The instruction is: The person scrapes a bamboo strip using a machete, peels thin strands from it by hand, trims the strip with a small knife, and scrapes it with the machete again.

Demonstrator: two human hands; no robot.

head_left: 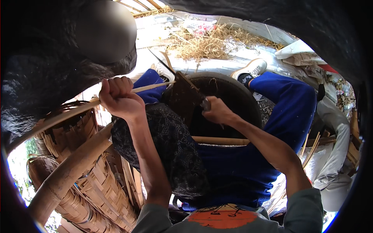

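My left hand [122, 97] is closed in a fist around a long, pale bamboo strip [79, 110]. The strip runs from the far left through the fist, and its thin end reaches the knife in front of me. My right hand [218, 112] grips the dark handle of a knife [188, 83], whose broad, brownish blade points away and to the left. The strip's end meets the blade near its far part; whether it is cut into cannot be made out. A dark patterned cloth [155, 136] covers my left thigh, below the strip.
A dark round tub or tyre [237, 93] lies between my legs. Woven bamboo baskets [97, 190] and a thick bamboo pole [72, 171] stand at the left. Dry shavings [206, 40] lie on the ground ahead. Someone in light trousers [336, 128] is at the right; dark sheeting hangs overhead.
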